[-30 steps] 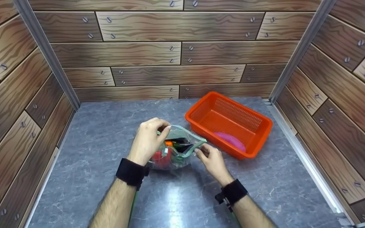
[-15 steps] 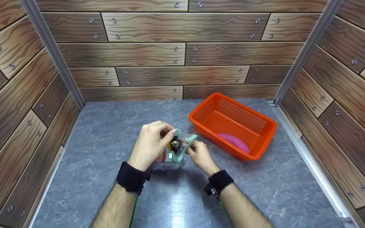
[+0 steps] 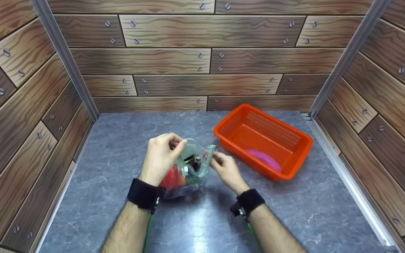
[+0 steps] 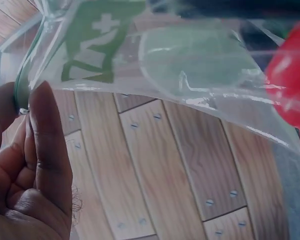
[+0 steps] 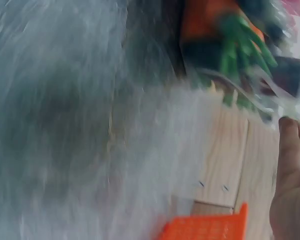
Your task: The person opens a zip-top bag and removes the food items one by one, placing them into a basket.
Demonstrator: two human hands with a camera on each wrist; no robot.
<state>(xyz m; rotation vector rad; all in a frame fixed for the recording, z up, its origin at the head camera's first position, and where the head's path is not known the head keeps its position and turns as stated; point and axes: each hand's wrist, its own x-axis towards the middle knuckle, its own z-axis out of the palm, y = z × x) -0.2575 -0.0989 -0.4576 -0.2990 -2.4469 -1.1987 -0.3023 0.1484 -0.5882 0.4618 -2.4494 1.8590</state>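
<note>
A clear zip bag with a green-edged mouth stands on the grey surface between the hands, its mouth partly spread. Inside are a red item that looks like a pepper, something orange and dark pieces; a green leafy top shows in the right wrist view. The left hand pinches the left side of the bag's rim between thumb and fingers, as the left wrist view confirms. With its fingertips the right hand holds the opposite side of the rim.
An orange plastic basket with perforated sides stands at the back right, close to the right hand. A pink rounded piece lies in it. Wood-patterned walls enclose the back and both sides.
The right hand has moved left with its side of the rim. The bag's mouth was squeezed narrow half a second ago and is wider again now. The head view has shifted slightly.
</note>
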